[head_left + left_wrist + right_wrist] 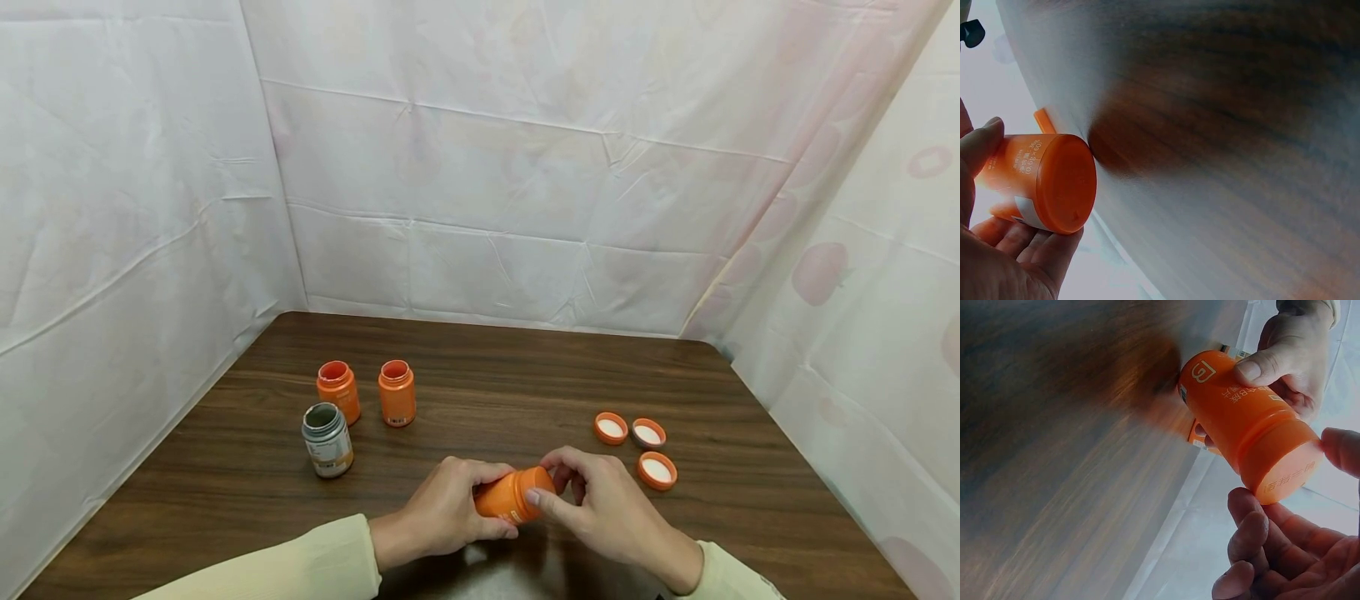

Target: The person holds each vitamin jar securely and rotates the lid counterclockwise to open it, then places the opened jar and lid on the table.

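Note:
My left hand (448,510) grips an orange pill bottle (497,498) by its body, tilted on its side over the near part of the table. The bottle's screw cap (1282,464) is on and points toward my right hand (609,507). Thumb and fingertips of that hand pinch the cap by its edge, on opposite sides, as the right wrist view shows. Raised lettering runs across the cap's flat top. In the left wrist view the bottle's smooth base (1067,184) faces the camera, with fingers wrapped around the printed side.
On the left stand three uncapped bottles: an orange one (397,396), another orange one (341,392) and a grey one (328,442). Three loose caps with white liners facing up, including one orange cap (657,471), lie on the right of the wooden table (510,375). Pale sheets hang around it.

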The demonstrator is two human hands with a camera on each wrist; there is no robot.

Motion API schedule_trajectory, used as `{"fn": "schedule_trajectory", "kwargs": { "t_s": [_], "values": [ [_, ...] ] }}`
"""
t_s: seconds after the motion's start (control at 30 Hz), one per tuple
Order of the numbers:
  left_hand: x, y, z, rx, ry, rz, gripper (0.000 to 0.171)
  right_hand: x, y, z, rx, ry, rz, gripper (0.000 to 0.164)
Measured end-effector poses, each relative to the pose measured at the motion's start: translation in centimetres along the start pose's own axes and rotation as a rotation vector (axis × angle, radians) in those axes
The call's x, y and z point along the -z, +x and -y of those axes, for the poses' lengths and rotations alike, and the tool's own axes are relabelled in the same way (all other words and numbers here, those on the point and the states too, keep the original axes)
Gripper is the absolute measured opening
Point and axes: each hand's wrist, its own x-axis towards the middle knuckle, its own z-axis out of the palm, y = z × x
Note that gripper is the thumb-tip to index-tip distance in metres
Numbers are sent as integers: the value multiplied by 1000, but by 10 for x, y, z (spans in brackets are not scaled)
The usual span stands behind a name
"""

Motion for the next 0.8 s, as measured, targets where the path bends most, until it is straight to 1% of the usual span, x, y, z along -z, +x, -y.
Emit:
{"fn": "schedule_trajectory", "kwargs": {
  "t_s": [0.2, 0.33, 0.53, 0.8],
  "values": [
    [0, 0, 0, -2, 0, -3, 48, -1, 1, -1, 9, 0, -10, 27],
    [0, 0, 1, -4, -4, -3, 48, -2, 0, -2, 43, -4, -26, 27],
    [-1, 0, 1, -8, 1, -2, 47, -2, -2, -4, 111, -9, -44, 31],
    [-1, 0, 3, -14, 4, -4, 48, -1, -2, -5, 213, 14, -64, 44]
  ]
}}
